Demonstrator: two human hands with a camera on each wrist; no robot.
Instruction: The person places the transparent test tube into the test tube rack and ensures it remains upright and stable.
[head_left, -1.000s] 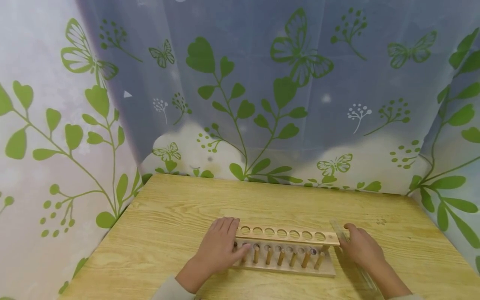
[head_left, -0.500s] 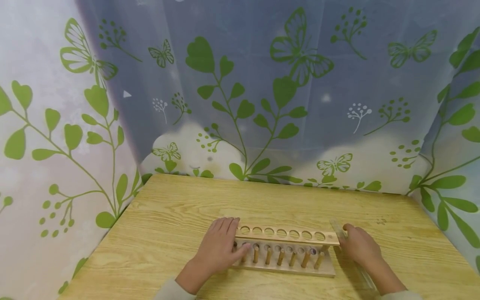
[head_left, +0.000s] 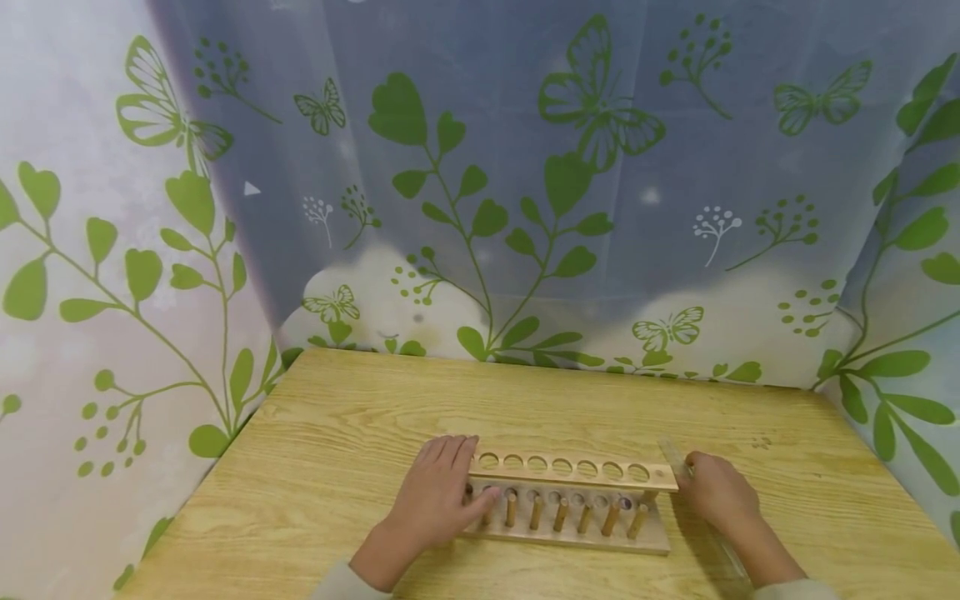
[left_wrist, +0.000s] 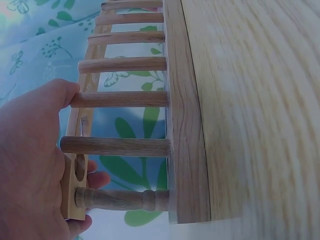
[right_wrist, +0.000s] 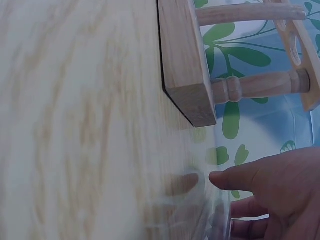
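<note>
A wooden test tube rack stands upright on the table, with a row of round holes in its top bar and several upright pegs on its base. My left hand grips the left end of the top bar; in the left wrist view its thumb lies by one peg and the other fingers wrap behind the bar. Off the rack's right end, my right hand holds a long, clear, see-through strip between thumb and fingers. Much of the strip is hidden under this hand, and its exact kind does not show.
The light wood-grain table runs back to a blue and white curtain printed with green leaves and butterflies. A pale leaf-patterned side cloth borders the left edge. A small brown mark shows on the tabletop at right.
The right wrist and forearm have shifted slightly to the left. The left hand and the rack stay in place.
</note>
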